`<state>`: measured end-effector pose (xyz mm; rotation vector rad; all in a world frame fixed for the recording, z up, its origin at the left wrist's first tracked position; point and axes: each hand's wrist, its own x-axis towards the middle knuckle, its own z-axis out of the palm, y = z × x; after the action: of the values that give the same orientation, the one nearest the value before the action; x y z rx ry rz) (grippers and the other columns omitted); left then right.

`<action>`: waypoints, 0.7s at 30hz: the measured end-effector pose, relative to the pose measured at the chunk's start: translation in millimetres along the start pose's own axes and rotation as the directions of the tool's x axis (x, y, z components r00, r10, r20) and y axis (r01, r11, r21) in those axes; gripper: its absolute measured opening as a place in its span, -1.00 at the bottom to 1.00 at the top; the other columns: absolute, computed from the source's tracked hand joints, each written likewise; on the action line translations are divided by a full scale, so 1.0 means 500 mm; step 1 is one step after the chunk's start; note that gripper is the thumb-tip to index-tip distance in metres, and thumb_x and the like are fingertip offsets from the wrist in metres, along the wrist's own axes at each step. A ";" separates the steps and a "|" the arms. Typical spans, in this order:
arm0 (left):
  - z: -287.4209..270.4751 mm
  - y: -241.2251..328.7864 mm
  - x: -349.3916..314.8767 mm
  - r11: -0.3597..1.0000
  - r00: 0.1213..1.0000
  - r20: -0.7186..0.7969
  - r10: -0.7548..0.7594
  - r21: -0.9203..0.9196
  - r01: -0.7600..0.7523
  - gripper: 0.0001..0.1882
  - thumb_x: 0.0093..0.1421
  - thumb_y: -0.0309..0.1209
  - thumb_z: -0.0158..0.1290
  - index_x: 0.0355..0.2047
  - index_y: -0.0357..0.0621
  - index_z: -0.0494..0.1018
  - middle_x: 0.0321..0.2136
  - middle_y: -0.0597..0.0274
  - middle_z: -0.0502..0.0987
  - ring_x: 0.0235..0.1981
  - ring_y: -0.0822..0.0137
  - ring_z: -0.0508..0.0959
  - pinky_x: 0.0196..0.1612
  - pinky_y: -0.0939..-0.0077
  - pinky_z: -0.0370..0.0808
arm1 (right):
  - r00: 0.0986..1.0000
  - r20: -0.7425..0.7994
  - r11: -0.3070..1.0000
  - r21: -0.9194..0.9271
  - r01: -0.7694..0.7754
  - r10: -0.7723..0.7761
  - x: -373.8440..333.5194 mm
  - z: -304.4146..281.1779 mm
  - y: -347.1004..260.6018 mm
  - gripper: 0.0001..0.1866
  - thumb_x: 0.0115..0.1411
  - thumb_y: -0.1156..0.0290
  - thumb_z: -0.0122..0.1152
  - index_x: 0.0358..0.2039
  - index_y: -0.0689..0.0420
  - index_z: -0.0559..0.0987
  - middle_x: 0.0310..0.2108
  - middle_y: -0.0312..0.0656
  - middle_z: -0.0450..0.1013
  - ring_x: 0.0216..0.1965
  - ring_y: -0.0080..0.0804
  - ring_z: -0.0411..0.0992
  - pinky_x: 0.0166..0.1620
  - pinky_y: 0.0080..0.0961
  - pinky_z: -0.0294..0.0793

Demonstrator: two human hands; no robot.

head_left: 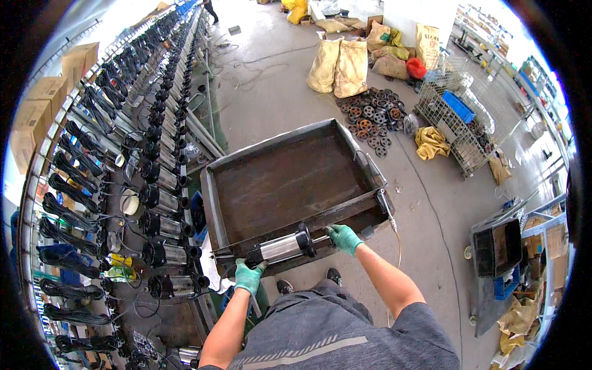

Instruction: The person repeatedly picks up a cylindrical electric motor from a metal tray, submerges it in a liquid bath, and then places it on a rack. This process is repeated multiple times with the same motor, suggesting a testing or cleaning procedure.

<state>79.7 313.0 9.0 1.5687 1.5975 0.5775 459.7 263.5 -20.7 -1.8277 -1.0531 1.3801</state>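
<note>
A steel cylinder with black end pieces, like a pump motor, lies across the near edge of a large dark metal tray. My left hand, in a green glove, is closed on its black left end. From the flanged right end a thin bright shaft sticks out. My right hand, also gloved in green, is closed round the outer end of that shaft; the fingertips are partly hidden. A metal tool with a hose rests at the tray's right corner, beside my right hand.
Rows of similar steel motors and coiled black cables fill the rack on my left. Ahead on the floor are black and rusty wheels and paper sacks. A wire cage and a dark bin stand at right.
</note>
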 end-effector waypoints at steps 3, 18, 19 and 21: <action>-0.006 0.046 -0.010 0.999 1.000 0.005 -0.013 0.050 0.012 -0.28 0.03 -0.17 0.48 0.01 -0.31 0.33 -0.13 0.01 0.64 -0.15 0.17 0.62 0.03 0.31 0.53 | 0.983 0.085 0.881 0.436 -0.184 0.163 0.002 0.015 0.000 -0.70 0.48 0.12 0.05 -0.19 0.08 0.58 -0.55 -0.34 0.44 -0.58 -0.52 0.37 -0.55 -0.48 0.33; -0.001 -0.002 -0.003 0.998 0.999 -0.017 -0.032 0.048 0.033 -0.30 0.04 -0.14 0.46 -0.02 -0.31 0.34 -0.20 0.03 0.65 -0.21 0.19 0.64 -0.07 0.33 0.56 | 0.932 0.331 0.937 -0.258 0.236 -0.144 0.023 -0.039 -0.002 -0.57 0.27 0.04 0.34 -0.10 0.16 0.62 -0.21 -0.04 0.58 -0.21 -0.17 0.53 -0.08 -0.24 0.52; -0.007 0.013 -0.013 0.998 0.999 -0.023 -0.029 0.053 0.030 -0.31 0.04 -0.14 0.46 -0.03 -0.30 0.34 -0.21 0.04 0.65 -0.23 0.20 0.64 -0.09 0.33 0.57 | 0.905 0.326 0.824 -0.405 0.396 -0.274 -0.012 -0.055 -0.030 -0.61 0.25 0.12 0.37 -0.09 0.16 0.62 -0.10 0.01 0.56 -0.14 -0.11 0.53 -0.02 -0.22 0.50; -0.006 0.022 -0.015 1.000 1.000 -0.020 -0.016 0.021 0.016 -0.32 0.05 -0.15 0.46 -0.03 -0.29 0.34 -0.25 0.08 0.65 -0.33 0.25 0.63 -0.18 0.33 0.58 | 0.840 0.287 0.748 -0.384 0.542 -0.461 0.001 -0.058 -0.004 -0.63 0.26 0.16 0.37 -0.07 0.15 0.62 -0.04 0.00 0.54 -0.13 -0.11 0.53 -0.02 -0.23 0.50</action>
<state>83.1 307.5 20.9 1.5687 1.6342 0.5708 487.4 264.7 -11.5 -1.5428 -1.9353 1.0200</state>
